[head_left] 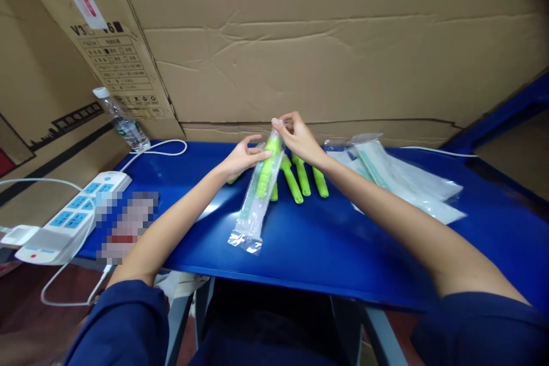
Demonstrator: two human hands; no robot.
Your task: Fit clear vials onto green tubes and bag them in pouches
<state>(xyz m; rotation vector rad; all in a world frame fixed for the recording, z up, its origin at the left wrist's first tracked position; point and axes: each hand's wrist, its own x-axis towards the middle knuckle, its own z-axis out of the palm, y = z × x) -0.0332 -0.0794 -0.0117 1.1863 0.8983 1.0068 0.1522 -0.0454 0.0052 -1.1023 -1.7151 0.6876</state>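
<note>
A clear plastic bag [254, 218] slants above the blue table, with a bright green ridged handle-like piece [266, 174] inside its upper part. My right hand [295, 134] pinches the bag's top end between thumb and fingertips. On the bag's left side, my left hand [243, 159] has its thumb over the plastic; the index finger stretches out apart, and the lower fingers are partly hidden behind the bag. Just behind and right of it lie several more green pieces [293, 184], some partly covered by my right hand and forearm.
Flat clear bags [398, 174] lie piled on the blue table [313, 251] at right. A white power strip [79, 211] with cables, a blurred-out item [128, 226] and a plastic bottle [126, 126] are at left. Cardboard [326, 46] walls the back.
</note>
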